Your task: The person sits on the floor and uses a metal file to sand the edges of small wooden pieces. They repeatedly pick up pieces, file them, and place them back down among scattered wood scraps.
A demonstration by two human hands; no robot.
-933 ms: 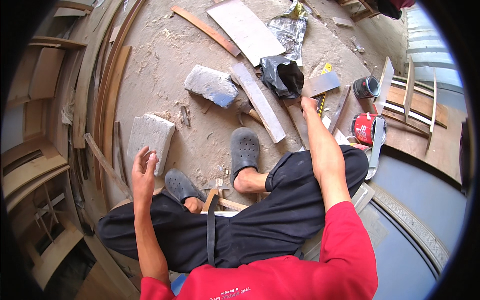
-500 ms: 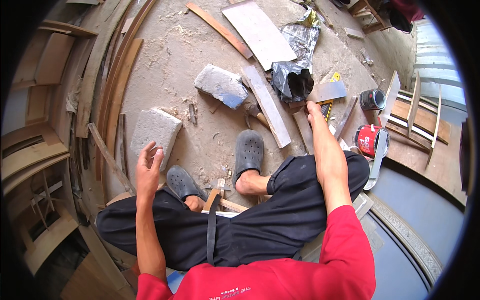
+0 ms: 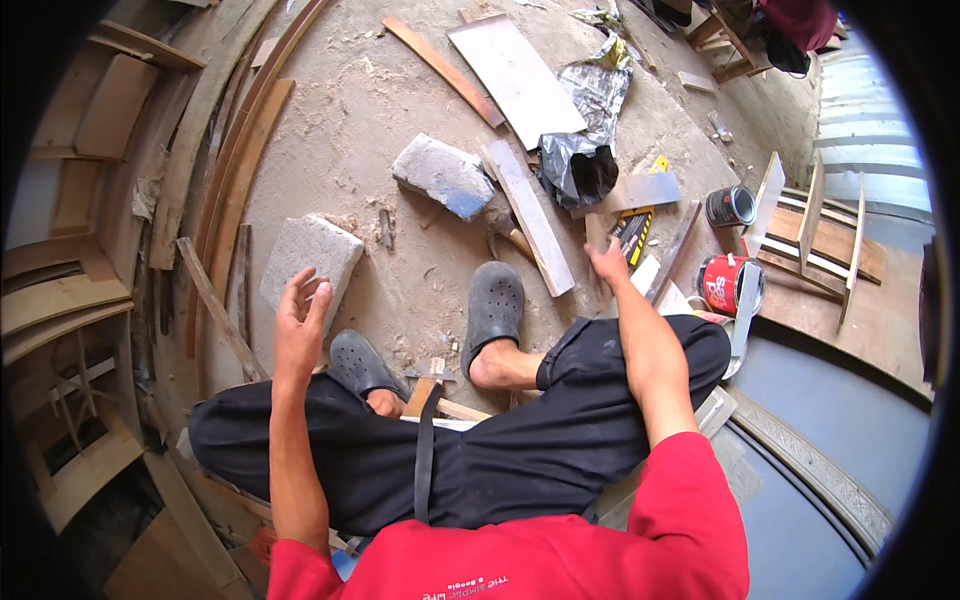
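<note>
My left hand (image 3: pixel 300 325) is raised over the lower edge of a pale concrete block (image 3: pixel 318 258), empty, its fingers apart and slightly curled. My right hand (image 3: pixel 608 262) reaches forward past my knee and closes on a short strip of wood (image 3: pixel 596 232); the fingers are partly hidden. Just beyond the strip lies a flat grey metal plate or blade (image 3: pixel 650 188). Beside it is a yellow-and-black printed item (image 3: pixel 632 236). To the left rests a long pale board (image 3: pixel 530 218), with a hammer (image 3: pixel 512 232) partly under it.
A second concrete block (image 3: pixel 444 174) lies ahead. A crumpled silver-black bag (image 3: pixel 590 130) and a white panel (image 3: pixel 515 80) are farther off. Two cans, one dark (image 3: pixel 731 206) and one red (image 3: pixel 722 284), stand at right. Long wooden strips (image 3: pixel 240 180) and frames line the left.
My right hand has drawn back toward me and left, from beside the metal plate onto the wood strip, which has shifted. My left hand stays nearly still.
</note>
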